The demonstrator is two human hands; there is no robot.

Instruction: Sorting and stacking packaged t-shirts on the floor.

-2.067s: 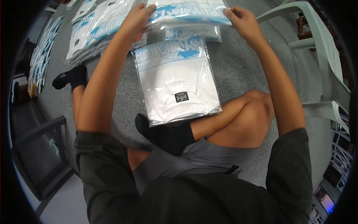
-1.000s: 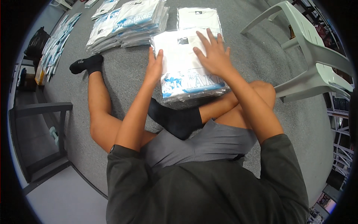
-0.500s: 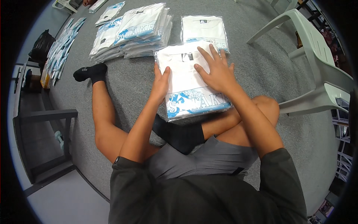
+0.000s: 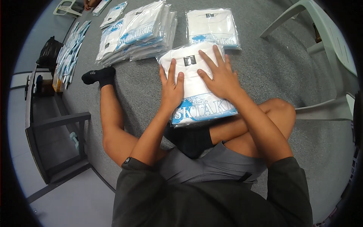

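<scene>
A folded white T-shirt with a blue print, in a clear plastic bag (image 4: 193, 81), lies in front of me above my crossed foot. My left hand (image 4: 173, 89) rests on its left side, the fingers apart. Spread over the right half is my right hand (image 4: 221, 77), its palm down on the plastic. Neither hand grips the package. Just beyond it, another bagged white shirt (image 4: 211, 26) lies on the floor. To the far left stands a stack of bagged shirts (image 4: 138, 32), several layers high.
A pale plastic chair (image 4: 325, 41) stands at the right. Along the left are a dark frame (image 4: 60, 119), a small dumbbell (image 4: 74, 140), a black bag (image 4: 50, 51) and a row of bagged shirts (image 4: 72, 53). Another person's hand (image 4: 90, 3) shows at the top left on the grey carpet (image 4: 257, 68).
My left hand has moved from the package's left edge onto its top, fingers now spread. My right hand stays on the plastic. The whole view has shifted slightly.
</scene>
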